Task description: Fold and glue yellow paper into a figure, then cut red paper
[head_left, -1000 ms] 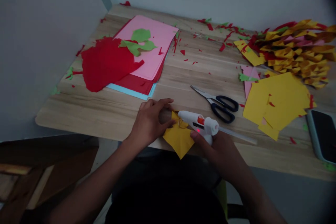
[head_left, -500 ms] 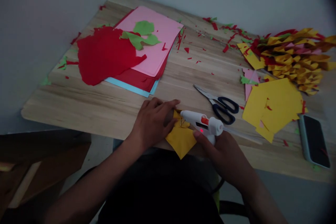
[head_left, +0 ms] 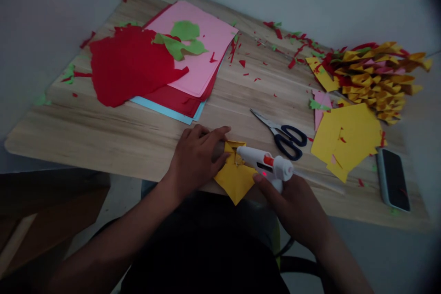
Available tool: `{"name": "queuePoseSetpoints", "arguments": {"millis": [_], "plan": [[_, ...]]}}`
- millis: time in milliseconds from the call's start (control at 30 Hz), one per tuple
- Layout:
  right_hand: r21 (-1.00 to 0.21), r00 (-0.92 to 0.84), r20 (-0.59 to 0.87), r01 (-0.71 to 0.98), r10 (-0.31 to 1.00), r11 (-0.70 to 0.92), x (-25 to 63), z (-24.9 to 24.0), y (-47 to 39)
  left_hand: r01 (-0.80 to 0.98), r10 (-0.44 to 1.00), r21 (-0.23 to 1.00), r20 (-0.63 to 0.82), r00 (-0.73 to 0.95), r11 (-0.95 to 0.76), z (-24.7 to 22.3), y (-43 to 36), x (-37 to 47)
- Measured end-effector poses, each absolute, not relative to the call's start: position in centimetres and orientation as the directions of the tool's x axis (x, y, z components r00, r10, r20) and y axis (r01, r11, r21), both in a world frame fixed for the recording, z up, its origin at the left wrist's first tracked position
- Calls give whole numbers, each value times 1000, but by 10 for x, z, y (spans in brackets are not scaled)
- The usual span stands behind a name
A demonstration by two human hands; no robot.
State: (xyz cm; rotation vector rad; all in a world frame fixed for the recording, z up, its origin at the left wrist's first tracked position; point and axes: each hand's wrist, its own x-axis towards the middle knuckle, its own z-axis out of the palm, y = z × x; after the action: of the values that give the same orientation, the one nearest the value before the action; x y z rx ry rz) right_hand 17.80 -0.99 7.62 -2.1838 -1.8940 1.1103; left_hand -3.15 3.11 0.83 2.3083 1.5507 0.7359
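Observation:
A folded yellow paper piece (head_left: pixel 234 182) lies at the table's front edge, its pointed corner sticking out over it. My left hand (head_left: pixel 198 158) holds its left side, the thumb pressed on the paper and the fingers stretched beyond. My right hand (head_left: pixel 298 206) is closed around the handle of a white glue gun (head_left: pixel 259 160) with an orange part and a lit red light. The gun's nozzle points left at the upper folds of the paper; whether it touches them I cannot tell. Just behind the gun lie scissors (head_left: pixel 279 134) with dark blue handles, blades slightly apart.
Pink sheets (head_left: pixel 206 50) top a stack with red and blue ones at the back left, partly under red paper (head_left: pixel 132 69) and green scraps (head_left: pixel 186 31). To the right are yellow sheets (head_left: pixel 354 135), a phone (head_left: pixel 394 179) and a folded-paper cluster (head_left: pixel 382 78). Small scraps litter the table.
The view has shifted slightly, so the table's things sit a little further left. More of the yellow paper's top fold shows beside the nozzle. Both hands keep their grips.

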Motion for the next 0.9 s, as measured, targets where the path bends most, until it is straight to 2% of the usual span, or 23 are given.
{"name": "queuePoseSetpoints", "arguments": {"millis": [233,467,767,900], "plan": [[-470,-23,-437,858,899,-207,183,75,-14,791,917,471,271,292,-391,9,32,-31],[-452,77,-395,851,915,-267,189,68,-14,785,917,482,277,286,-390,7,33,-32],[-518,52,-353,821,934,-241,193,65,-9,782,910,472,281,305,-408,5,34,-32],[-586,14,-335,780,942,-220,190,63,-14,784,911,470,273,308,-406,5,34,-33]]}}
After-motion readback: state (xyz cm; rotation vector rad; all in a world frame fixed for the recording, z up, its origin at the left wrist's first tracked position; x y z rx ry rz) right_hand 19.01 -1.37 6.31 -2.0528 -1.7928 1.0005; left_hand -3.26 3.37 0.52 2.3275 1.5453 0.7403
